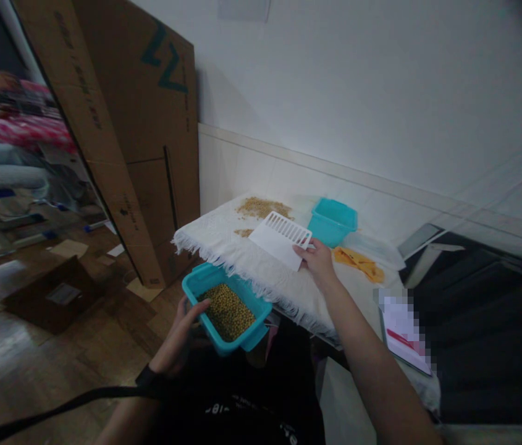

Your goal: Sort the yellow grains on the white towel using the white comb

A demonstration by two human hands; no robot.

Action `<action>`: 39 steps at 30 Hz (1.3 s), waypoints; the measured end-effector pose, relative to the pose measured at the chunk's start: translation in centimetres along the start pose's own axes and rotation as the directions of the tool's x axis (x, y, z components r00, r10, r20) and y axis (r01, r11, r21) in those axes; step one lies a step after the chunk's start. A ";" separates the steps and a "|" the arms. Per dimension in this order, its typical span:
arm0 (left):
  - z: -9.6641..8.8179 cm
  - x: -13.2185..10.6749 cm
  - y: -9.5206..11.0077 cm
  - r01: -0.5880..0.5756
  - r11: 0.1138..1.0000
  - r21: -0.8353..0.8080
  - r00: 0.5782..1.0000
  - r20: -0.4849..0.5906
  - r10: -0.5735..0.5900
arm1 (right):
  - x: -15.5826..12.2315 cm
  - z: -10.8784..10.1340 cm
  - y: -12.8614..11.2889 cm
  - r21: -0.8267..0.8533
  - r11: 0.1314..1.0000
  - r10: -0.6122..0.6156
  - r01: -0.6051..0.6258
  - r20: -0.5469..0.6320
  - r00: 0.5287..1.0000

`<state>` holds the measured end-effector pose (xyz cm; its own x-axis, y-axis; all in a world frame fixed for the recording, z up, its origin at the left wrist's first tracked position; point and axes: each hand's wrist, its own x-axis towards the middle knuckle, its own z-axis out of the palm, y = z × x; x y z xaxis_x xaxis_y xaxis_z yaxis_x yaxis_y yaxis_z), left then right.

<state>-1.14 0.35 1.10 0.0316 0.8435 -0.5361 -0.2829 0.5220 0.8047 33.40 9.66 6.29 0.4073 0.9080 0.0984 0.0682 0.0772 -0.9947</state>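
Left hand (183,327) grips the tub (259,301) of beans (230,312) by its rim, likely for balance at the desk's (218,230) front edge; right hand (320,264) pinches the slotted scoop (273,246)!

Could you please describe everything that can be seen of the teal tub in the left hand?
The teal tub looks like smooth plastic: rectangular, open-topped, with rounded corners, a broad rim and a ledge jutting from its near right end. Many small, round, yellowish-green grains lie inside. The left grip holds its left side, thumb over the rim. It sits just off the near edge of the white fringed cloth; whether it touches the fringe is unclear. Its underside is hidden.
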 end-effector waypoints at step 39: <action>0.1 -0.3 0.2 -0.007 1.000 -0.002 1.000 0.013 0.007 | 1.0 -1.4 0.3 -0.044 0.999 -0.026 0.020 -0.136 0.990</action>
<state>-1.11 0.16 1.45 0.0419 0.8487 -0.5272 -0.2852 0.5159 0.8078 35.09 10.00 6.12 0.5254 0.8413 0.1271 0.1165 0.0769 -0.9902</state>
